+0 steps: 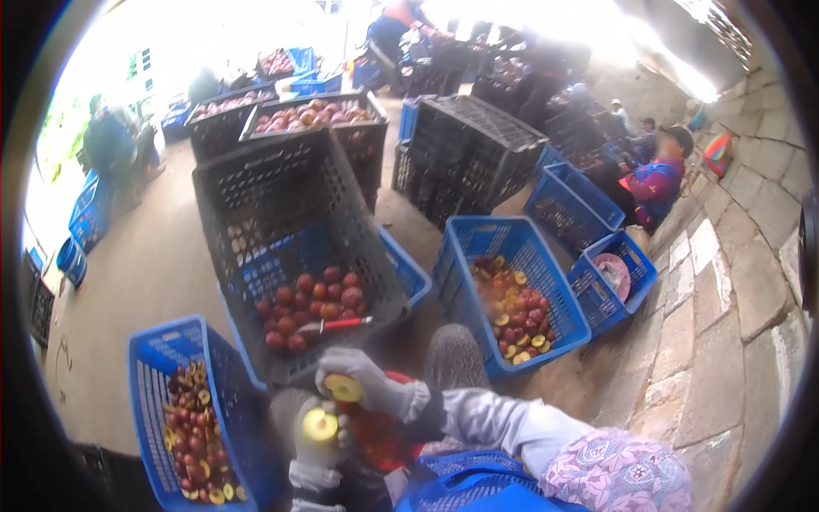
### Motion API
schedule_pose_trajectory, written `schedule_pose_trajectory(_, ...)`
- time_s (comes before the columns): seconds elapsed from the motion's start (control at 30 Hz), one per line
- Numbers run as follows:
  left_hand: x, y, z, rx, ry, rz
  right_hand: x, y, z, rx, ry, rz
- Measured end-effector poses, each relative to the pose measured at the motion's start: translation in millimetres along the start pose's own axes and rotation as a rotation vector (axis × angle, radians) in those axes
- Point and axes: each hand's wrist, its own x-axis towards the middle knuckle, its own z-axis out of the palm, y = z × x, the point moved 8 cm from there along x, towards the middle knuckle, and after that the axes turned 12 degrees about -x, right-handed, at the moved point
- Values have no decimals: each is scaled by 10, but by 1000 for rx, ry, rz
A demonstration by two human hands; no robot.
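Note:
Both my hands wear pale grey gloves and are close together above my lap. My left hand (309,448) is closed round a plum half (321,425), its yellow cut face turned up with a darker spot in the middle. Just above it, my right hand (371,378) grips another plum half (344,388), yellow flesh showing with a brownish centre. In front of them a tilted black crate (256,218) contains whole red plums (311,299). On those plums lies a knife (337,325) with a red handle.
Blue crates of halved plums stand to the left (141,401) and right (533,230). Black crates (363,141) heaped with plums are behind. Further blue crates (572,205) line the stone wall (699,333). A seated person (661,179) works at the right; others stand farther back.

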Motion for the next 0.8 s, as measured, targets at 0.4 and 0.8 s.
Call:
schedule_pose_trajectory(0.4,-1,-156,-2,148,196,173,-816,612,-301,419,90,438)
schedule_pose_trajectory(0.8,-39,-294,157,14,-17,123,-931,563,-148,1026,117,740)
